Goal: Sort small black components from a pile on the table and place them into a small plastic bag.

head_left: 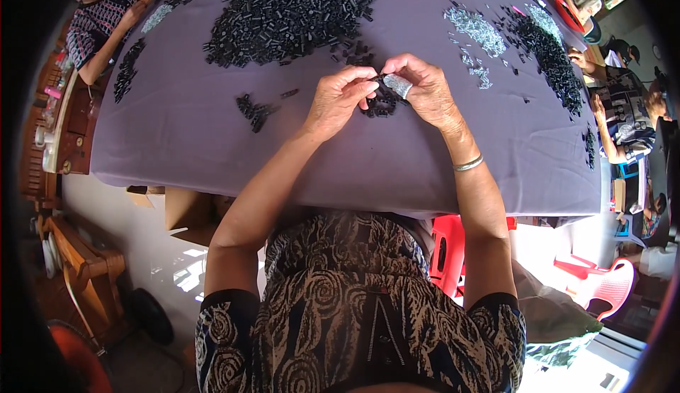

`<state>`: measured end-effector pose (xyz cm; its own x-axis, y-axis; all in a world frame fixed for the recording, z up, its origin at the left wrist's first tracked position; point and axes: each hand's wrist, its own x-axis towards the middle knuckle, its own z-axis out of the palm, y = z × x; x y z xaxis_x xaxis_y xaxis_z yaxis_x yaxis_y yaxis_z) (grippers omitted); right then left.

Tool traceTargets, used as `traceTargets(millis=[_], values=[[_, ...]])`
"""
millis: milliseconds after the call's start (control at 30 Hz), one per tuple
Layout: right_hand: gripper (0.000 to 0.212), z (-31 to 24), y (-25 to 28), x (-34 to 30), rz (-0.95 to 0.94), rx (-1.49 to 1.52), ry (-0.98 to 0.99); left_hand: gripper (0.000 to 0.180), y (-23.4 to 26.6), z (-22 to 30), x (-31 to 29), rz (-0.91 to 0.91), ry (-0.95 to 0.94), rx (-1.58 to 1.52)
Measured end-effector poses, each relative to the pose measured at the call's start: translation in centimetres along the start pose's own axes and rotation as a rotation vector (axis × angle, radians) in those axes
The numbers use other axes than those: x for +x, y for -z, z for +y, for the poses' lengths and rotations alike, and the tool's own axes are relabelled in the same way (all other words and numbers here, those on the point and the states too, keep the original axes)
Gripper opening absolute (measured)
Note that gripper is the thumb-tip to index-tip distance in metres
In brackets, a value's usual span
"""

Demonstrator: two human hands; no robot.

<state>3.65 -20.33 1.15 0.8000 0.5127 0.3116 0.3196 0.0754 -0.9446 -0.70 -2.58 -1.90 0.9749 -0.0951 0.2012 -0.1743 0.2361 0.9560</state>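
Over the near middle of the cloth-covered table, my left hand (338, 99) and my right hand (425, 94) meet fingertip to fingertip. Both are closed in a pinch on a small black piece (380, 78), mostly hidden by the fingers. A silvery-grey cover (398, 85) wraps my right thumb. Just below the hands lies a small heap of black pieces (382, 106), partly hidden behind my fingers. To the left of my left hand sits a small cluster of black pieces (253, 113).
A large pile of small black cylindrical pieces (290, 14) covers the far middle of the purple-grey tablecloth (177, 131). Clear, shiny small pieces (478, 31) and more black pieces (552, 60) lie at right. Other people sit around the table. A red stool (448, 251) stands below its edge.
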Motion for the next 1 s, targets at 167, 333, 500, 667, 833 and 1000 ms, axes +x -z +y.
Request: traceTargets(millis=[167, 333, 500, 667, 833, 1000], values=[[0.014, 0.2, 0.4, -0.1, -0.066, -0.11, -0.05, 0.02, 0.1, -0.2, 0.0, -0.005, 0.016, 0.003], [0.014, -0.7, -0.2, -0.1, 0.032, -0.313, 0.094, 0.02, 0.0, -0.2, 0.0, 0.007, 0.039, 0.028], [0.017, -2.6, -1.2, 0.0, 0.015, -0.687, 0.308, 0.018, 0.1, -0.5, 0.0, 0.006, 0.058, 0.021], [0.017, -1.2, -0.5, -0.1, 0.029, -0.468, 0.101, 0.018, 0.0, -0.4, -0.1, 0.015, 0.077, -0.017], [0.019, -0.5, -0.5, -0.1, 0.034, -0.157, 0.083, 0.017, -0.2, 0.3, 0.0, 0.043, 0.036, -0.042], [0.024, -2.3, 0.4, -0.1, 0.06, 0.027, -0.214, 0.017, -0.5, 1.1, -0.2, 0.025, -0.006, -0.06]])
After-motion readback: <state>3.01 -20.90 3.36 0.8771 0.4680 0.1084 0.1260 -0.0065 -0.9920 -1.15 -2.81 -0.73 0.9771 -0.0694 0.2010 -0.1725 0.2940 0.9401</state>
